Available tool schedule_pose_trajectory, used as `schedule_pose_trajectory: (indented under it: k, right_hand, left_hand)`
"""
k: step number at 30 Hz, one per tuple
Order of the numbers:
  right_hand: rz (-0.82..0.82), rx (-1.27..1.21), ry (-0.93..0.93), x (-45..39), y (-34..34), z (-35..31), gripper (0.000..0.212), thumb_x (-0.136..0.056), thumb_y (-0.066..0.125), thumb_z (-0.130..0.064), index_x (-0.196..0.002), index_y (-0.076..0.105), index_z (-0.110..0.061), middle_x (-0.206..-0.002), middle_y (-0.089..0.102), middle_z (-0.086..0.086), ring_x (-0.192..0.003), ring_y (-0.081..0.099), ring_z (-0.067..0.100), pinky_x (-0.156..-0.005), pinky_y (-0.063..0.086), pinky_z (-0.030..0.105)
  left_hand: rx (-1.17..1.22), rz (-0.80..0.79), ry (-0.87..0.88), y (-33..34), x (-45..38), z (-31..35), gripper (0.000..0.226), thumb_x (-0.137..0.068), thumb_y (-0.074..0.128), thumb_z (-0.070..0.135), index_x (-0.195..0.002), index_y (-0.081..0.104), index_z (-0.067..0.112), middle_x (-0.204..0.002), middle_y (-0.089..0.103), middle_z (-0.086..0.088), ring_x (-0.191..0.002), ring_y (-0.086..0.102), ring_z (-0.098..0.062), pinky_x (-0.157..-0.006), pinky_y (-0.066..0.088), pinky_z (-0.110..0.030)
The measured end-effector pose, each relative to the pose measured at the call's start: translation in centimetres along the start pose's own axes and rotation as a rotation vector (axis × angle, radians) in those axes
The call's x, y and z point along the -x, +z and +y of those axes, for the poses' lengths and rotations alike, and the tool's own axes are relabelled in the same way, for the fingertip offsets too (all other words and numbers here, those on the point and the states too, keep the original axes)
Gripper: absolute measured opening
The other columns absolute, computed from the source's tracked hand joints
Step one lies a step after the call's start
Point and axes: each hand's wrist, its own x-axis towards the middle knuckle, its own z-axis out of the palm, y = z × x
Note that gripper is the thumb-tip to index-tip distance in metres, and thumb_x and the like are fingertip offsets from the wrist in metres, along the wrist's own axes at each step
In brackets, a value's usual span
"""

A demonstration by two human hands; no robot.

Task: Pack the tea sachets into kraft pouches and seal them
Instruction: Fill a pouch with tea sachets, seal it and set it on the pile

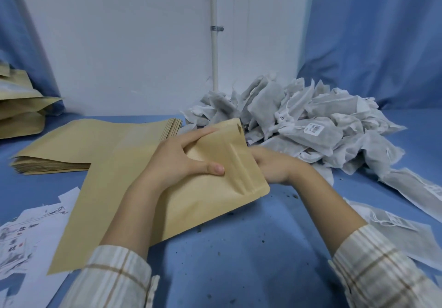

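I hold a kraft pouch [215, 178] over the blue table [239, 260], its zip-strip end pointing right. My left hand [181, 159] grips its upper edge, thumb on the front face and fingers over the top. My right hand [272, 166] is behind the pouch's mouth end, its fingers hidden by the paper. A large heap of white tea sachets [311, 126] lies just beyond my right hand. Two more loose sachets [411, 188] [397, 233] lie at the right.
A flat stack of empty kraft pouches [79, 145] lies at the left, with one loose pouch [105, 200] under my left forearm. Filled pouches [19, 106] stand at the far left. Printed label sheets [26, 238] lie near the front left. Tea crumbs dot the table.
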Motion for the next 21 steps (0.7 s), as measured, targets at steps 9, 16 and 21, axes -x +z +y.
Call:
schedule_pose_trajectory:
  k: [9, 16, 21]
  right_hand:
    - [0.174, -0.246, 0.067, 0.7, -0.3, 0.7, 0.022, -0.086, 0.054, 0.007, -0.094, 0.068, -0.008, -0.086, 0.067, 0.004, -0.071, 0.06, 0.003, -0.063, 0.051, 0.017]
    - [0.845, 0.91, 0.606, 1.0, -3.6, 4.3, 0.049, -0.081, 0.059, -0.032, -0.128, 0.048, -0.025, -0.135, 0.042, 0.011, -0.127, 0.03, 0.029, -0.104, 0.021, 0.039]
    - [0.933, 0.787, 0.715, 1.6, -3.6, 4.5, 0.033, -0.089, 0.043, -0.017, -0.121, 0.047, -0.007, -0.114, 0.058, 0.02, -0.107, 0.051, 0.037, -0.08, 0.036, 0.037]
  left_hand:
    - [-0.107, -0.027, 0.05, 1.3, -0.4, 0.9, 0.079, -0.033, 0.08, 0.062, -0.109, 0.056, 0.063, -0.107, 0.056, 0.044, -0.104, 0.046, 0.021, -0.083, 0.034, 0.001]
    - [-0.284, 0.108, 0.014, 1.6, -0.5, 0.6, 0.081, -0.044, 0.084, 0.059, -0.12, 0.056, 0.053, -0.126, 0.058, 0.024, -0.12, 0.048, -0.002, -0.109, 0.032, -0.036]
    - [-0.223, 0.068, -0.001, 2.0, -0.4, 0.5, 0.082, -0.042, 0.086, 0.057, -0.119, 0.056, 0.055, -0.124, 0.058, 0.026, -0.119, 0.048, 0.001, -0.109, 0.034, -0.033]
